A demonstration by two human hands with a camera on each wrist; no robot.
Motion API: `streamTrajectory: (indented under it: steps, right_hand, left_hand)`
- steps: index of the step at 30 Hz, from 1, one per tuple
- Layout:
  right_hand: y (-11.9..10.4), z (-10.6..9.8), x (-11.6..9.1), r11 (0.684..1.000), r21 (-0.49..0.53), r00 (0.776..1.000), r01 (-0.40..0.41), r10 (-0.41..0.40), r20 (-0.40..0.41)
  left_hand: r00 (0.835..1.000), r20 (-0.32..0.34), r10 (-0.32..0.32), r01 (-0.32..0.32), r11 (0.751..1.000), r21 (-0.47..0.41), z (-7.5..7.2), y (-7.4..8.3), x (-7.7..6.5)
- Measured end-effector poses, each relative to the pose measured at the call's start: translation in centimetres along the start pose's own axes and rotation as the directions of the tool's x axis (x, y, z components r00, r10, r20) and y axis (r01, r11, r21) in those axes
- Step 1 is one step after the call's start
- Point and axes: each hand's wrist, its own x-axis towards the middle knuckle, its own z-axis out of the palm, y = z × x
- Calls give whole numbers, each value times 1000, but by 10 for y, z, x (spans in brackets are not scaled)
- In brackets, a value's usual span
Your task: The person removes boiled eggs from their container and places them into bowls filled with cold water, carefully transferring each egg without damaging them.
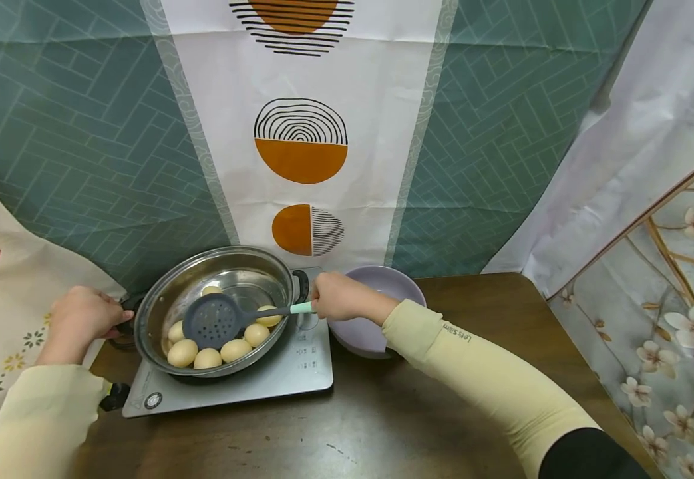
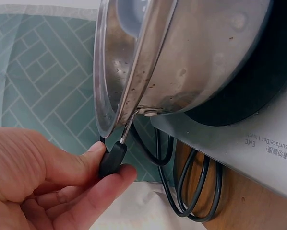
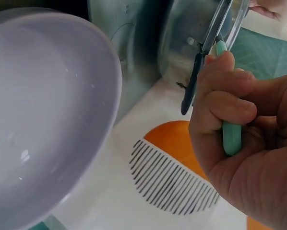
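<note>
A steel pan (image 1: 164, 286) with two black handles sits on a flat induction cooker (image 1: 233, 392). Several pale, rounded egg-like pieces (image 1: 235, 350) lie along the near side inside it. My left hand (image 1: 83, 319) pinches the pan's left handle (image 2: 113, 160) between thumb and fingers, as the left wrist view shows. My right hand (image 1: 343, 296) grips the mint green handle (image 3: 231, 136) of a grey skimmer (image 1: 211, 320). The skimmer's perforated head is inside the pan, over the pale pieces and partly covering them. The pan's right handle (image 3: 194, 84) is just beside my right hand.
To the right of the cooker stands a lilac bowl (image 1: 361, 334), partly behind my right forearm. Black cable loops (image 2: 196, 187) hang by the cooker's left edge. A patterned cloth (image 1: 299, 219) hangs close behind the pan. The brown table (image 1: 323, 439) extends in front.
</note>
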Motion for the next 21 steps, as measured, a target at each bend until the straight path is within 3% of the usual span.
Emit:
streamTrajectory:
  steps: [4, 10, 16, 21]
  right_hand:
    - [6, -2, 1, 996, 80, 999, -28, 27, 18]
    - [11, -4, 0, 989, 142, 998, -50, 46, 32]
    - [5, -6, -7, 998, -51, 999, -34, 33, -34]
    - [-6, -6, -17, 962, -274, 995, 7, -33, -92]
  left_hand:
    - [1000, -13, 7, -7, 1000, -23, 1, -3, 1]
    - [1000, -9, 10, -10, 1000, 14, -2, -1, 3]
    - [1000, -2, 1, -1, 1000, 2, -2, 2, 6]
    - [999, -2, -44, 44, 999, -3, 2, -1, 6]
